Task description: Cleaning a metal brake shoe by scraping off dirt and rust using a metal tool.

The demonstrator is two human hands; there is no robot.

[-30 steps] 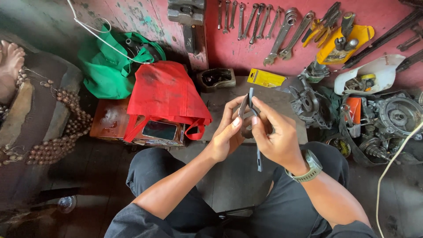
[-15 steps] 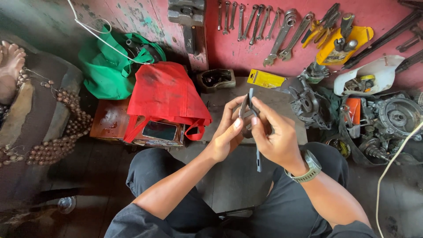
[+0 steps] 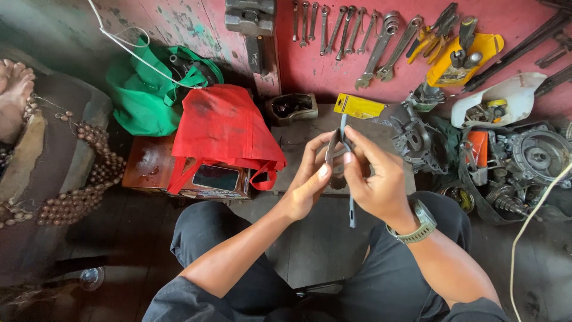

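Note:
My left hand [image 3: 307,182] and my right hand [image 3: 378,179] meet in front of my chest, both closed around a small dark metal part [image 3: 333,149]. A thin grey metal rod [image 3: 347,173] runs through my right hand's grip, sticking up above the fingers and down below the palm. My left thumb presses on the part from the left. A watch sits on my right wrist. I sit with my knees apart, in dark trousers.
A red bag [image 3: 223,134] with a phone [image 3: 215,177] on it lies on a wooden box, a green bag [image 3: 152,92] behind. Spanners [image 3: 381,45], a yellow card [image 3: 358,106] and engine parts [image 3: 518,161] crowd the red floor at the right. Another person's bare foot [image 3: 15,95] is at far left.
Nothing has visibly moved apart from slight finger shifts on the small part; both hands stay together in the same place.

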